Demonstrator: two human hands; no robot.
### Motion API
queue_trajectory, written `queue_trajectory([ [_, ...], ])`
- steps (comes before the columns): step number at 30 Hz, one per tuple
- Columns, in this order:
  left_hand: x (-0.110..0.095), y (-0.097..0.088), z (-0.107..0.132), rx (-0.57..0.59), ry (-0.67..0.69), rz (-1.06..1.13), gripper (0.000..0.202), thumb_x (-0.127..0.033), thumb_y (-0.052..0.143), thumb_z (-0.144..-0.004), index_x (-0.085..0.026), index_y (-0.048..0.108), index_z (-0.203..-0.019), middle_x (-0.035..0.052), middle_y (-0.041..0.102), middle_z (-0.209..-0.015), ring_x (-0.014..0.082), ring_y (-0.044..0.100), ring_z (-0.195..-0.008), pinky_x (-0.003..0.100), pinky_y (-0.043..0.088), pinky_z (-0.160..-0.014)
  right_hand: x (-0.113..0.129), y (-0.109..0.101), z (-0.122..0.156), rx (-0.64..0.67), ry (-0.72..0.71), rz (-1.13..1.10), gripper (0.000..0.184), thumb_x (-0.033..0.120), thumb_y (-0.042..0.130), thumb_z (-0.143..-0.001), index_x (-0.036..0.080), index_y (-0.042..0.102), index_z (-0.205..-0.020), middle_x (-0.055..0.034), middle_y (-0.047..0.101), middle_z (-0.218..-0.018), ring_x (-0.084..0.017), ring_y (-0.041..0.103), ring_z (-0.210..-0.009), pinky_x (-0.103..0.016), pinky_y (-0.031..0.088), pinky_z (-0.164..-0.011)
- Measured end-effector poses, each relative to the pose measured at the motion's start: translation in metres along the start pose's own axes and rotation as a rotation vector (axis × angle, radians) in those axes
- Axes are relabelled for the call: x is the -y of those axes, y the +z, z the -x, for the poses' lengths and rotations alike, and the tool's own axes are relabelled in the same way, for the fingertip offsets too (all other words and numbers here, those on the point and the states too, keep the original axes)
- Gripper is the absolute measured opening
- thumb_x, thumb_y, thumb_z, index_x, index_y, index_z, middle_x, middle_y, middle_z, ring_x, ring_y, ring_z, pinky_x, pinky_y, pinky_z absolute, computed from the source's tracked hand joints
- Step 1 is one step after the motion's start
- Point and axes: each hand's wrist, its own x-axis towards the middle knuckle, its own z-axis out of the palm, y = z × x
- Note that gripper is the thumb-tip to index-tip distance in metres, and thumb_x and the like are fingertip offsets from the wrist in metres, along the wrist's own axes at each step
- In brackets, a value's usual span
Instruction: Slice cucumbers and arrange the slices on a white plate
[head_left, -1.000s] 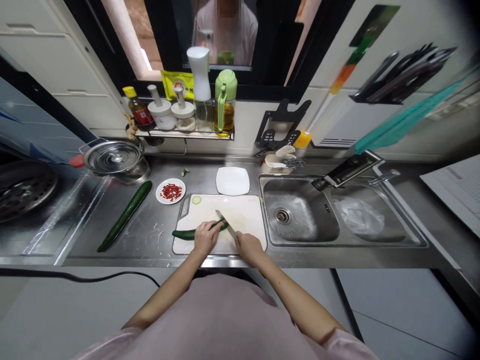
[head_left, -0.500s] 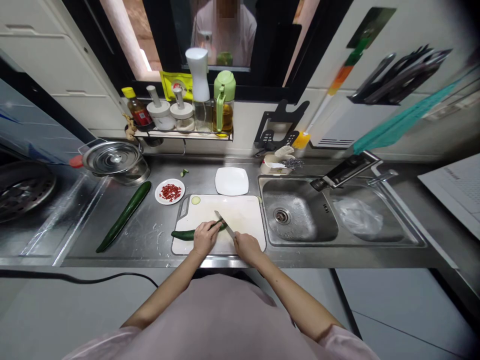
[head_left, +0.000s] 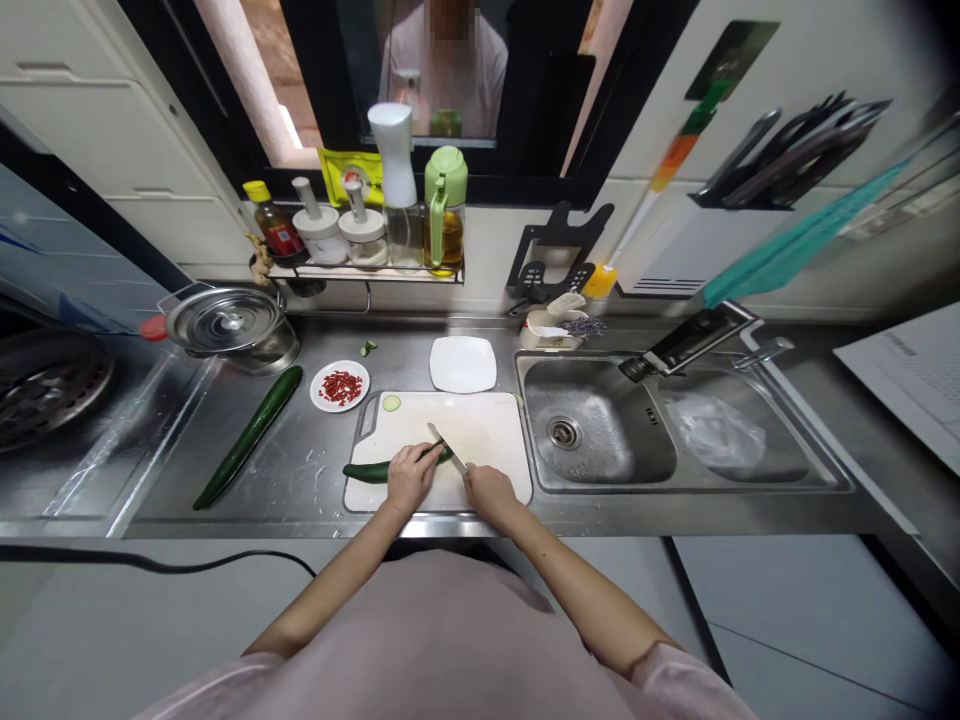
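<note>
A white cutting board (head_left: 487, 425) lies on the steel counter in front of me. A green cucumber (head_left: 367, 469) rests across its near left part. My left hand (head_left: 409, 477) presses down on that cucumber with curled fingers. My right hand (head_left: 489, 492) grips the handle of a knife (head_left: 444, 446), whose blade angles down onto the cucumber's right end just beside my left fingers. One pale cucumber slice (head_left: 391, 403) sits at the board's far left corner.
A whole cucumber (head_left: 250, 435) lies left of the board, near a small plate of red chili pieces (head_left: 340, 386). An empty white plate (head_left: 463, 363) sits behind the board. The sink (head_left: 600, 440) is to the right, a lidded pot (head_left: 225, 322) at far left, condiment bottles on a shelf (head_left: 367, 268).
The knife and my right hand have shifted slightly left along the cucumber. My left hand stays on it.
</note>
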Motion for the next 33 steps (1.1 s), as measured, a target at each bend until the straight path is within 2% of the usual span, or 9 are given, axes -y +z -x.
queue_trajectory([
  [33, 0.001, 0.002, 0.000, 0.053, -0.036, 0.038, 0.032, -0.028, 0.048, -0.092, -0.032, 0.065, -0.119, 0.0042, 0.066, -0.112, 0.0188, 0.056, -0.098, 0.033, 0.046, -0.089, 0.001, 0.023, -0.021, -0.034, 0.007, -0.003, 0.031, 0.018, 0.032, -0.093, 0.014, 0.058, -0.110, -0.0157, 0.069, -0.100, -0.023, 0.065, -0.096, -0.031, 0.044, -0.076],
])
